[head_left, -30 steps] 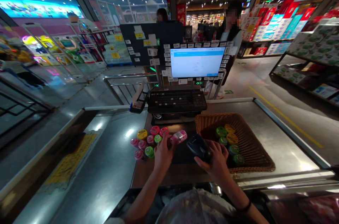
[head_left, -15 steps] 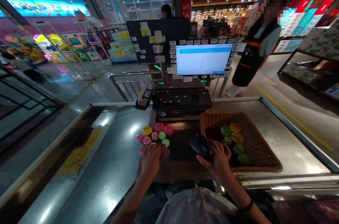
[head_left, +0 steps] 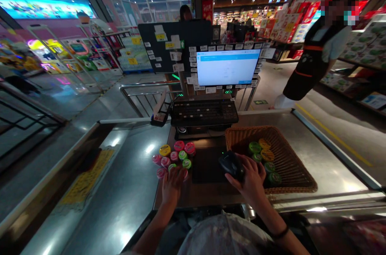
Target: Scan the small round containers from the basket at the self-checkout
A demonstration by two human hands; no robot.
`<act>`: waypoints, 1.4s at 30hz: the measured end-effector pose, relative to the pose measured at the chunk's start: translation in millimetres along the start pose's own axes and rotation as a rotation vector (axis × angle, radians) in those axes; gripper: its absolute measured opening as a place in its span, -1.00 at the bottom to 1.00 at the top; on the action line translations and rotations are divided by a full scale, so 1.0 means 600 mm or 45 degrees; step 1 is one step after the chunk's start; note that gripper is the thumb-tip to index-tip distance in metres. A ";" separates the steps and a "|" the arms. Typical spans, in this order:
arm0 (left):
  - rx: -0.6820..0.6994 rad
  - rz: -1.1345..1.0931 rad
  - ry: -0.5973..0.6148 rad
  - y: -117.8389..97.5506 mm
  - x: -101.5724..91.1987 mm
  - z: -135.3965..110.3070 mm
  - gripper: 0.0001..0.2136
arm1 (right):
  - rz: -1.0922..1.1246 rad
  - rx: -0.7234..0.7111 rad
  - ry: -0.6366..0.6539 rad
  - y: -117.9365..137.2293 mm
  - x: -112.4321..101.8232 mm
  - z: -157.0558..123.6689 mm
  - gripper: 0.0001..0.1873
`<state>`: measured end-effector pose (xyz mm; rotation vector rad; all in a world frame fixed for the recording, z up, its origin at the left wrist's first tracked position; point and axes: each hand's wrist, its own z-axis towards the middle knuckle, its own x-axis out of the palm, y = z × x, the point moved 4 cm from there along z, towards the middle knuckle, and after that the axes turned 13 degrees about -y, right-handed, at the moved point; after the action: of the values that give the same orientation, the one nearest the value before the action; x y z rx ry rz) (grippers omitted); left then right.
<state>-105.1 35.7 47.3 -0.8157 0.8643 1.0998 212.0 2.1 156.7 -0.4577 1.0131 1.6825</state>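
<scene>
Store floor under bright ceiling lights, viewed from my station at the checkout counter [head_left: 319,162], a steel-topped unit. Beyond the counter's far right corner stands a person in a black apron [head_left: 312,62], with shelving stacked with boxed goods [head_left: 360,46] further right. A steel railing [head_left: 144,94] runs beyond the counter's far left side.

At the counter's far edge, a monitor [head_left: 227,68] faces me, its frame edged with small paper notes and its screen mostly pale. A black keyboard [head_left: 204,112] sits just in front of it. On the right side of the counter lies a woven wicker basket [head_left: 298,166], holding green and yellow lidded tubs [head_left: 259,154]. A black mat [head_left: 206,166] lies at the middle of the counter, between the basket and a cluster of pink, yellow and green lidded tubs [head_left: 173,156] on the left.

Hands: the left hand [head_left: 172,186] is open, fingers spread and palm down, at the near edge of the cluster; the fingertips [head_left: 173,172] appear to touch the tubs, but I cannot tell whether they grip any. The right hand [head_left: 251,178] is closed around a black handheld barcode scanner [head_left: 231,165], over the mat's right edge and just beside the basket. A dark band [head_left: 280,233] circles the right wrist.
</scene>
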 end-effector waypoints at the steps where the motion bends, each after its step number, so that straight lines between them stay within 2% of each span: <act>1: -0.009 0.010 -0.010 -0.004 0.000 0.001 -0.58 | -0.020 0.001 -0.013 -0.003 0.000 0.000 -0.37; 4: -0.049 0.023 -0.039 -0.032 -0.007 0.013 -0.59 | -0.081 0.018 -0.044 -0.013 0.001 -0.003 -0.38; 6: -0.030 -0.005 -0.067 -0.069 -0.017 0.031 -0.56 | -0.106 0.030 -0.059 -0.023 -0.001 -0.005 -0.39; 11: 0.189 -0.154 -0.119 -0.200 -0.048 0.097 -0.48 | -0.151 0.117 -0.141 -0.062 -0.022 -0.006 -0.38; 15: 0.378 -0.263 -0.084 -0.300 -0.049 0.149 -0.46 | -0.195 0.235 -0.198 -0.114 -0.050 -0.007 -0.31; 18: 0.510 -0.319 -0.004 -0.367 -0.031 0.177 -0.48 | -0.252 0.309 -0.258 -0.160 -0.074 -0.008 -0.29; 21: 0.629 -0.366 0.095 -0.429 0.000 0.194 -0.51 | -0.321 0.387 -0.302 -0.206 -0.097 -0.011 -0.34; 27: 0.876 -0.293 0.330 -0.542 0.102 0.206 -0.47 | -0.424 0.475 -0.290 -0.287 -0.128 -0.023 -0.43; 30: 0.907 -0.187 0.430 -0.579 0.155 0.214 -0.52 | -0.445 0.470 -0.281 -0.310 -0.134 -0.025 -0.44; 33: 0.891 -0.150 0.442 -0.599 0.188 0.227 -0.61 | -0.427 0.448 -0.282 -0.317 -0.135 -0.023 -0.44; 36: 0.887 -0.145 0.429 -0.608 0.200 0.239 -0.68 | -0.403 0.421 -0.298 -0.316 -0.133 -0.018 -0.41; 42: 0.910 -0.141 0.420 -0.617 0.194 0.245 -0.79 | -0.388 0.409 -0.301 -0.316 -0.126 -0.006 -0.39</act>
<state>301.6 119.2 52.9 -0.4321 1.3639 0.4920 412.3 -32.1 134.6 -0.1839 0.9627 1.2419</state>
